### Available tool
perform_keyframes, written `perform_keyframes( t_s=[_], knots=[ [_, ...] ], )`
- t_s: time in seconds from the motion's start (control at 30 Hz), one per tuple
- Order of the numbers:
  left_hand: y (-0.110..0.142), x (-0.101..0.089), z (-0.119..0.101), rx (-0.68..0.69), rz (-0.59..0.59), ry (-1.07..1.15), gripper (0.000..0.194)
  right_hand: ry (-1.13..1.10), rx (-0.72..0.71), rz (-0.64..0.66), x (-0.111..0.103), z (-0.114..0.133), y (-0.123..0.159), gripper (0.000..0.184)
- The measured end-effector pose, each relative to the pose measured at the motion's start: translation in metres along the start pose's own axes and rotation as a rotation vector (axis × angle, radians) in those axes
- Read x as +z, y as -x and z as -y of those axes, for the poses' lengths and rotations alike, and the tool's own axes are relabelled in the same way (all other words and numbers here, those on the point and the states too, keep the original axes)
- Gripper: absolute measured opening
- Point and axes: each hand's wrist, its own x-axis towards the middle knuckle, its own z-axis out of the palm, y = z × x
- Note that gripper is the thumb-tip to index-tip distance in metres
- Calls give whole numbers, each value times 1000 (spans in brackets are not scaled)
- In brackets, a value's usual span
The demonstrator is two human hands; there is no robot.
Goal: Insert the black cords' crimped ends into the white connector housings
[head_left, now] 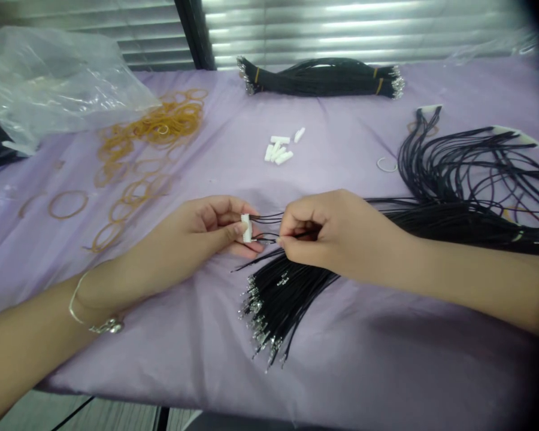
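Observation:
My left hand (pixel 206 230) pinches a small white plastic connector (pixel 247 228) between thumb and fingers. Thin black wires (pixel 267 219) run out of its right side. My right hand (pixel 327 233) is closed in a pinch on one black wire (pixel 265 240) whose tip sits at the connector. Both hands hover just above a loose bundle of black wires with metal terminals (pixel 278 299) that fans out on the lilac table cover (pixel 363 335).
Several spare white connectors (pixel 279 149) lie behind the hands. Yellow rubber bands (pixel 153 131) are scattered at the left beside a clear plastic bag (pixel 49 84). A banded black wire bundle (pixel 323 79) lies at the back, and finished wire sets (pixel 467 161) at the right.

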Motion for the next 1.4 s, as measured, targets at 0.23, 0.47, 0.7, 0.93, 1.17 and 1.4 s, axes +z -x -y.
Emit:
perform_keyframes(
  t_s=[0.23,0.47,0.7,0.93,1.17,1.4],
  knots=[
    [2,-1,1,-5,3,-35,12,-2,28,-34,1,1,0,6],
    [0,-4,2,10,30,-43,11,-34,39,-53,3,0,0,5],
    [-1,-10,6,8,102,-50,20,-49,21,-51,2,0,0,6],
    [-3,-11,4,34,136,-90,15,-12,14,-65,4,0,0,5],
    [-4,-13,6,62,165,-110,15,-7,23,-77,3,0,0,5],
    [-3,-10,1,50,143,-112,14,-57,90,-48,2,1,-1,8]
  ],
)
